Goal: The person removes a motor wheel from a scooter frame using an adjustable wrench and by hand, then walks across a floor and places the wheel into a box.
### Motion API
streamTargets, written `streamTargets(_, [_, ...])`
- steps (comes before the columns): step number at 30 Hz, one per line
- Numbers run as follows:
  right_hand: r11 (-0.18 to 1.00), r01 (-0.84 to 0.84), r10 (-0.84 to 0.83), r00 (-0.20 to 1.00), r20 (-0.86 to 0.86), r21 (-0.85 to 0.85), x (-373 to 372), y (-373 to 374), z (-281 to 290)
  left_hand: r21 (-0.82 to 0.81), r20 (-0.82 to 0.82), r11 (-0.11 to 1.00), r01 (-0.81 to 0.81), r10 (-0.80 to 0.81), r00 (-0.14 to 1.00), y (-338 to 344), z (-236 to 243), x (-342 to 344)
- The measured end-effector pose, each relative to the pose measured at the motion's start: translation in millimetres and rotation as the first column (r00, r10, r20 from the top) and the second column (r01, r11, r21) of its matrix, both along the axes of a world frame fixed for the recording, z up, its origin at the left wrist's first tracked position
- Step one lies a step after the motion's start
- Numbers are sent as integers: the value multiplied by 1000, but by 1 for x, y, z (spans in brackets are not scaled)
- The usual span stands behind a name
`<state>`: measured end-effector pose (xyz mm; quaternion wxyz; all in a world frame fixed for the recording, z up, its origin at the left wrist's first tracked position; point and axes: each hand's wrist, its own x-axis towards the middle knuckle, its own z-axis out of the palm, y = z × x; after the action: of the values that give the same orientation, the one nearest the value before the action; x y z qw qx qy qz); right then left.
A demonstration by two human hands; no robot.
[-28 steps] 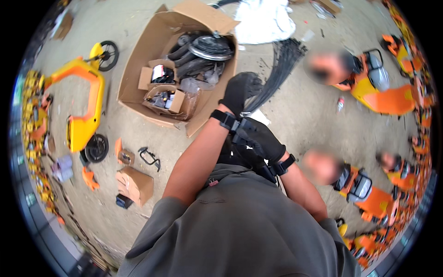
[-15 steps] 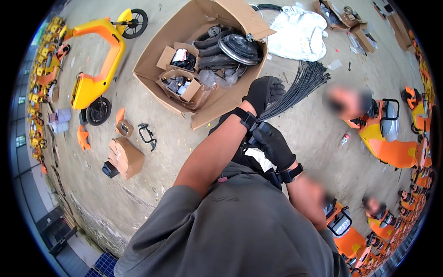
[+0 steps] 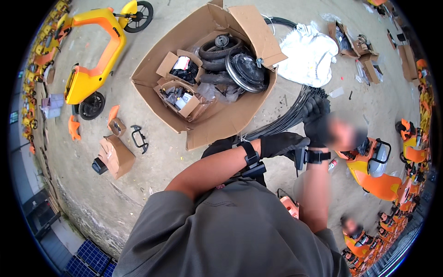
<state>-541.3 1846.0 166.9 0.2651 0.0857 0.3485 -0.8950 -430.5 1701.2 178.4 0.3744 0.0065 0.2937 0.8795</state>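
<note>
Both hands wear black gloves, and straps with small black devices circle both wrists. My left hand (image 3: 280, 144) reaches across to the right wrist, its fingers closed at the black wrist device (image 3: 301, 156) there. My right hand (image 3: 317, 121) is raised, its fingers slightly bent and apart, with nothing visible in them. Behind the hands, a long bundle of thin black cable ties (image 3: 287, 121) fans out toward the right, partly covered by my right hand.
A large open cardboard box (image 3: 161, 108) ahead holds tyres, a wheel (image 3: 247, 69) and smaller boxes. Beyond the ties lies a white sack (image 3: 308, 55). A yellow scooter frame (image 3: 104, 64) stands left; a person (image 3: 341, 131), blurred, is beside an orange scooter (image 3: 378, 184) at right.
My right hand has left the left wrist and moved up and right. My left hand has come away from above the ties to the right wrist. The view has shifted slightly.
</note>
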Motion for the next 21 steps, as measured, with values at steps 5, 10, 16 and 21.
streamTargets(5, [925, 121, -118, 993, -31, 360, -33, -61, 6, -255, -53, 966, -35, 22, 998, -25, 8, -28])
streamTargets(10, [676, 38, 136, 975, -175, 736, -49, -94, -7, -348, -43, 937, -36, 22, 999, -49, 8, -42])
streamTargets(16, [16, 42, 871, 490, -34, 999, -55, -109, -60, -545, -599, 783, -299, -114, 792, -86, -13, -56])
streamTargets(21, [-52, -250, 808, 558, 188, 967, -73, -102, -82, -699, -505, 559, -447, 58, 861, -130, -136, -48])
